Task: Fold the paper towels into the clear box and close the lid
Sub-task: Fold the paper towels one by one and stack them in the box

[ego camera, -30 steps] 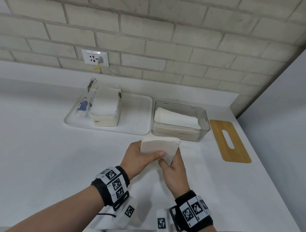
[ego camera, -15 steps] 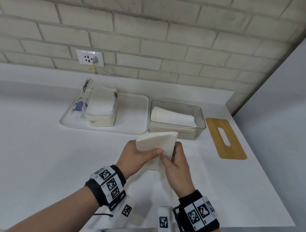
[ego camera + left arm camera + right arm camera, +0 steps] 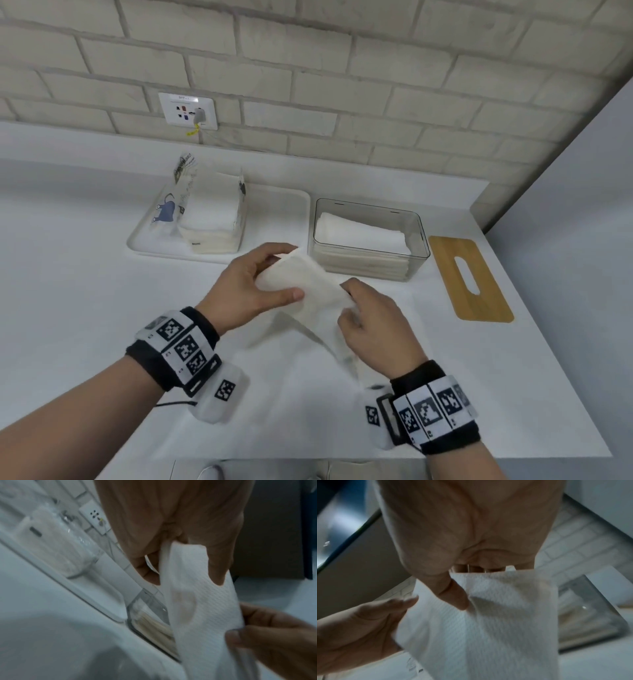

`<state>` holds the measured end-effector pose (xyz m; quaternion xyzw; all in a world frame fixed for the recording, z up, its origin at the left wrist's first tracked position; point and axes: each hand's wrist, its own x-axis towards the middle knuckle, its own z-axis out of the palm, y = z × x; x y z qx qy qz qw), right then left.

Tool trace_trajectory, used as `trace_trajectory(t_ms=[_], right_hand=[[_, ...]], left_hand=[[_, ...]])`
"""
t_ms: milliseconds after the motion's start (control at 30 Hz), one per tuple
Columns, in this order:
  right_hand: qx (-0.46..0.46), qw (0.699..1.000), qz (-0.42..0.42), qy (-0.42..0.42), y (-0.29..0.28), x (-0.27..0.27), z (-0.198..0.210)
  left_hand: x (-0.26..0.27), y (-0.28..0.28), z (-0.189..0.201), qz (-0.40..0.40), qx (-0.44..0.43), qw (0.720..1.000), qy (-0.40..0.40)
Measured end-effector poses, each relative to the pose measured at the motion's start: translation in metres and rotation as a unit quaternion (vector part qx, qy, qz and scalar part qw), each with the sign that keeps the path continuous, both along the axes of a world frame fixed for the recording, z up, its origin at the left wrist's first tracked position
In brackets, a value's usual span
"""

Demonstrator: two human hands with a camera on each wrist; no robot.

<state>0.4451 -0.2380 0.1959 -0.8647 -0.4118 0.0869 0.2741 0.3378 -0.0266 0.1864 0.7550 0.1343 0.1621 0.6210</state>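
While both hands hold a single paper towel (image 3: 308,291) above the counter (image 3: 85,308), the step in hand appears to be folding — the sheet is raised in front of the clear box (image 3: 371,240), not yet in it. The left hand (image 3: 246,287) pinches the far end of the sheet, thumb on the upper face and fingers curled behind it. The right hand (image 3: 373,329) pinches the near end between thumb and curled fingers; the wrist views confirm both pinches, with the embossed sheet hanging between the hands.

The clear box stands open on the counter, just right of the white tray (image 3: 274,219), and already contains a stack of folded towels (image 3: 363,236). An opened pack of towels (image 3: 209,212) rests on the tray. The wooden lid (image 3: 469,277), slotted, lies flat on the counter just right of the box.

Next move, as judged: complete the fold so the sheet matches the footprint of the stack, then lay it on top inside the box. The lid stays off until loading is finished — how many sheets remain in the pack cannot be told.
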Motion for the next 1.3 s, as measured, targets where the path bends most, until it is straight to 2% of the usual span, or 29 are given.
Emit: trace_trajectory(t_ms=[67, 133, 233, 367, 433, 500, 600, 667, 800, 867, 1033, 1200, 1300], right_hand=[[-0.051, 0.996, 0.033, -0.065, 0.003, 0.000, 0.004], [-0.066, 0.992, 0.044, -0.094, 0.005, -0.002, 0.005], [-0.097, 0.993, 0.035, -0.065, 0.005, -0.002, -0.004], [-0.211, 0.976, 0.050, -0.028, 0.003, 0.002, -0.022], [-0.189, 0.981, 0.032, -0.029, 0.002, 0.003, -0.028], [-0.095, 0.995, 0.004, -0.027, 0.000, 0.005, -0.028], [0.057, 0.996, -0.041, 0.052, -0.005, 0.013, -0.026], [0.090, 0.989, -0.067, 0.096, -0.007, 0.015, -0.029], [0.137, 0.981, -0.102, 0.091, -0.004, 0.011, -0.037], [0.134, 0.979, -0.107, 0.109, -0.004, 0.011, -0.041], [0.031, 0.986, -0.076, 0.143, -0.004, 0.014, -0.051], [0.081, 0.986, -0.082, 0.117, -0.003, 0.011, -0.039], [0.027, 0.987, -0.075, 0.138, -0.001, 0.010, -0.043]], left_hand=[[-0.004, 0.010, -0.007, -0.042, 0.080, 0.995, 0.046], [-0.008, 0.014, -0.017, -0.047, 0.136, 0.987, 0.075], [-0.016, 0.016, -0.035, -0.031, 0.148, 0.983, 0.103], [-0.026, 0.023, -0.059, -0.031, 0.183, 0.968, 0.167], [-0.028, 0.021, -0.059, -0.018, 0.177, 0.972, 0.152], [-0.027, 0.019, -0.052, 0.024, 0.148, 0.984, 0.100], [-0.027, 0.022, -0.041, 0.057, 0.091, 0.993, 0.055], [-0.027, 0.025, -0.041, 0.056, 0.088, 0.992, 0.065], [-0.029, 0.025, -0.044, 0.073, 0.091, 0.991, 0.070], [-0.030, 0.026, -0.045, 0.078, 0.091, 0.990, 0.078], [-0.032, 0.029, -0.051, 0.017, 0.136, 0.981, 0.140], [-0.027, 0.031, -0.039, 0.060, 0.141, 0.984, 0.094], [-0.026, 0.036, -0.042, 0.015, 0.189, 0.973, 0.134]])
